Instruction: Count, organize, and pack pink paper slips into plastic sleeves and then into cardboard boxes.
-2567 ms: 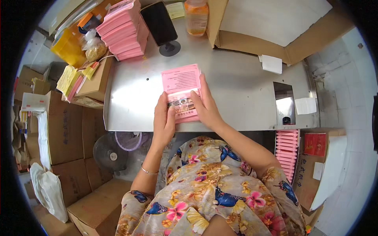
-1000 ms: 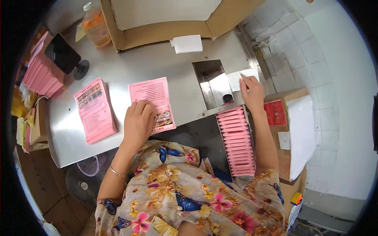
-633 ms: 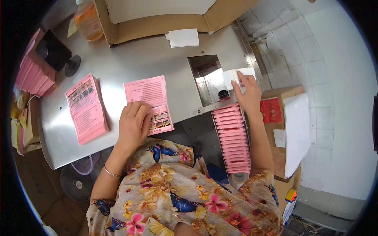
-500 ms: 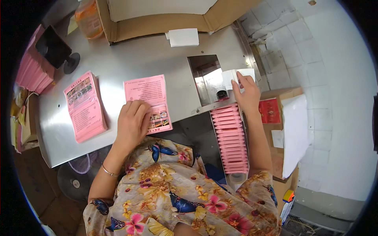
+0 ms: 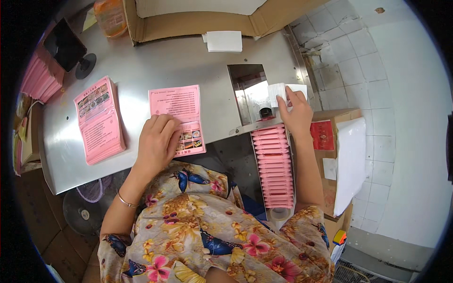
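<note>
My left hand [image 5: 159, 139], fingers bent and close together, presses on a pink printed leaflet [image 5: 177, 104] with food pictures, near the front edge of the steel table. Its fingertips lie at the leaflet's middle fold. At the table's right side, my right hand [image 5: 296, 112] has thumb and fingers on a small stack of white paper slips [image 5: 277, 95], pinching at its edge. To the left of my left hand lies a thick stack of pink leaflets [image 5: 99, 121]. Below my right wrist, a long narrow box holds a row of folded pink leaflets [image 5: 272, 165].
A rectangular opening [image 5: 248, 92] cuts into the steel table [image 5: 188, 61]. Behind it stand a cardboard box [image 5: 193, 26] and white slips [image 5: 224, 41]. A phone on a stand [image 5: 66, 45] is at far left. A tape roll [image 5: 279, 214] sits below the leaflet row.
The view has shifted slightly. My right thumb and fingers have moved a little on the white slips, whose stacked edges now show more. My left hand stays on the pink leaflet.
</note>
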Demonstrator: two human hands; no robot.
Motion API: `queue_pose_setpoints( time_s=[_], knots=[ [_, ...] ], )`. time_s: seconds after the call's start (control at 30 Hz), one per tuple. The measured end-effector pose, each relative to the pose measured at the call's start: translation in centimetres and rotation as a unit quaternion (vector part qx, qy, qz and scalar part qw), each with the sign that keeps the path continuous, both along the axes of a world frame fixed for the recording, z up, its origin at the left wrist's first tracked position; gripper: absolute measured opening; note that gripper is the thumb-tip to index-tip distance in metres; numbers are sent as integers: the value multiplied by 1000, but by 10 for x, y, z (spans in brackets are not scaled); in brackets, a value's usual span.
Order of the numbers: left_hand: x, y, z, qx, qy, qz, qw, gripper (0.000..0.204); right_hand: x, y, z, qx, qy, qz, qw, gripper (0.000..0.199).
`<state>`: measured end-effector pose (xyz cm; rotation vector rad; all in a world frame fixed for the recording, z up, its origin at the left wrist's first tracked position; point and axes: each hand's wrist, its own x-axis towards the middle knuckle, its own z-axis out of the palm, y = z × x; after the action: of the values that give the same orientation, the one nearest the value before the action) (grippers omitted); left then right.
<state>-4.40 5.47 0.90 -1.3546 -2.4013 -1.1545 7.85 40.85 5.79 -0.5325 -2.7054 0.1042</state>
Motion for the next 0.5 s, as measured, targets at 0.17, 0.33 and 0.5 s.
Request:
queue_pose_setpoints(
  time_s=[0.17,0.33,0.5],
  knots=[
    [1,0,-1,1,-1,0,1000,16,1,2,-3,21,-7,-5,1000,34],
    [0,-1,1,0,-1,-1,1000,16,-1,3,-3,13,-8,-13,1000,33],
    [-1,-11,0,-3,-73,-25,997,17,-3,9,-5,112,28,38,993,33]
  ],
)
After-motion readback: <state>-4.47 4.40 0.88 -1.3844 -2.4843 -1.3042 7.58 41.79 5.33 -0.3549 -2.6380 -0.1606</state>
